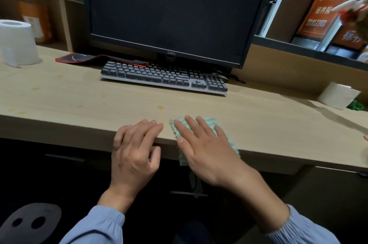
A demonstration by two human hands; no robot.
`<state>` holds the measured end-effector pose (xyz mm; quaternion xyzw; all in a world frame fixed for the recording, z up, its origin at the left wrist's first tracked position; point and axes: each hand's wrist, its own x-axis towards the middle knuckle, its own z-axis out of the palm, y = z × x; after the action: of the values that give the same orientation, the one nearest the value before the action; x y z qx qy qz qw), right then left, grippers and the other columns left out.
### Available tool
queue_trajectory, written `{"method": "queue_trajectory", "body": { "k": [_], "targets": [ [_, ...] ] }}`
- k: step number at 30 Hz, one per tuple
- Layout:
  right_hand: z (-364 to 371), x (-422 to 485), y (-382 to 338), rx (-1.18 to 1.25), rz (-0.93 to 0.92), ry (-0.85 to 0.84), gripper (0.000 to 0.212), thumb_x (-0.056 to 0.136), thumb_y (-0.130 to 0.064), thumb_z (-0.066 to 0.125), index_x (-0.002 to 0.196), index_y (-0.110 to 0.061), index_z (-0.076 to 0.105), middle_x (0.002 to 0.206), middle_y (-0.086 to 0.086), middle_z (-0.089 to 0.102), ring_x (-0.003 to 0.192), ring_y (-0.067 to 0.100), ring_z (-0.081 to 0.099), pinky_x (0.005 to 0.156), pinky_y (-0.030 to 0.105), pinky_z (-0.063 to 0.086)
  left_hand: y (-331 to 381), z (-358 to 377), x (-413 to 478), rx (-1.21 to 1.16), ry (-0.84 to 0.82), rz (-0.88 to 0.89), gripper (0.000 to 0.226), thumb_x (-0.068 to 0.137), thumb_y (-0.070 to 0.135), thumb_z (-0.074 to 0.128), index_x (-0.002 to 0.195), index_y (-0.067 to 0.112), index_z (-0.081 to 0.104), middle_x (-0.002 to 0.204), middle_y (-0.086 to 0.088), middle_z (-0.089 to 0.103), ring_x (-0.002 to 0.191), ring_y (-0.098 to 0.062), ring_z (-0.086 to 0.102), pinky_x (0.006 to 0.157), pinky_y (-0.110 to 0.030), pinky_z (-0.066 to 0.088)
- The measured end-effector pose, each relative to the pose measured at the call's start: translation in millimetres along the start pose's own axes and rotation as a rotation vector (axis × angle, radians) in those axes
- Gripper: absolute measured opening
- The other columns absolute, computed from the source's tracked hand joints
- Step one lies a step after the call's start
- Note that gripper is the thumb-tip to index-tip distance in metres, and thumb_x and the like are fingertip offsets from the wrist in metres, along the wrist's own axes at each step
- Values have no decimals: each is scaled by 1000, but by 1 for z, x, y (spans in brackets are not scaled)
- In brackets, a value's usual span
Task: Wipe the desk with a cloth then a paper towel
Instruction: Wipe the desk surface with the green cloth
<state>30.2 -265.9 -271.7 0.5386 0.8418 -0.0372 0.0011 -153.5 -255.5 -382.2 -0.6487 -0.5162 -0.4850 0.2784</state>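
A green-and-white striped cloth [210,122] lies at the front edge of the light wooden desk [79,94], partly hanging over the edge. My right hand [203,148] lies flat on the cloth with fingers spread, pressing it onto the desk. Just left of the cloth, my left hand [135,148] rests on the desk edge, fingers curled over it and holding nothing. A white paper roll [18,42] stands at the far left of the desk. A second paper roll [336,95] lies at the right. Small yellowish stains [160,107] dot the desk surface.
A dark keyboard [163,77] sits in front of a black monitor [175,8]. A black-and-red mouse pad [87,58] lies behind the keyboard's left end. Shelves with orange signs [326,4] rise at the right. Another person's hand [350,4] shows at the upper right.
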Motion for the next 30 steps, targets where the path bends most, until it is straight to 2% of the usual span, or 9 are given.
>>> {"method": "queue_trajectory", "body": {
  "k": [7, 11, 13, 18, 22, 30],
  "targets": [
    [-3, -22, 45, 38, 36, 14, 52, 107, -52, 8, 158, -53, 0, 168, -23, -8, 153, 1, -17, 126, 40, -6, 2, -2, 0, -16, 6, -22, 47, 82, 2, 53, 122, 11, 76, 125, -4, 74, 119, -26, 69, 103, -50, 46],
    [-13, -38, 74, 48, 112, -34, 59, 97, -59, -3, 156, -56, -4, 166, -26, -13, 151, -2, -19, 127, 39, -5, 5, -5, 2, -44, -1, -46, 48, 80, 1, 54, 122, 10, 76, 124, -5, 73, 119, -27, 69, 105, -48, 44],
    [-16, -38, 83, 25, 117, -58, 63, 94, -62, -5, 156, -54, -7, 167, -24, -14, 151, -1, -20, 127, 40, -2, 6, -6, 2, -53, -12, -49, 48, 80, 1, 53, 122, 9, 76, 125, -5, 73, 120, -27, 69, 108, -46, 42],
    [-16, -7, 94, 23, 158, -83, 54, 107, -52, 7, 159, -48, -7, 169, -17, -11, 155, 7, -14, 126, 44, 0, 6, -8, 2, -62, -25, -65, 49, 78, 0, 56, 123, 9, 75, 126, -6, 72, 121, -28, 68, 114, -39, 34],
    [-20, 30, 98, 33, 193, -97, 54, 109, -49, 10, 161, -44, -4, 171, -11, -9, 156, 13, -10, 126, 51, 0, 9, -7, 2, -78, -25, -79, 49, 78, -1, 57, 123, 8, 75, 125, -7, 72, 121, -28, 67, 113, -41, 36],
    [-27, 99, 105, 46, 250, -94, 56, 109, -49, 11, 163, -40, 1, 172, -8, -5, 157, 16, -8, 124, 56, -1, 4, -10, 1, -111, -65, -59, 50, 79, -1, 58, 125, 9, 74, 129, -5, 71, 124, -25, 65, 111, -43, 41]
  ]
}}
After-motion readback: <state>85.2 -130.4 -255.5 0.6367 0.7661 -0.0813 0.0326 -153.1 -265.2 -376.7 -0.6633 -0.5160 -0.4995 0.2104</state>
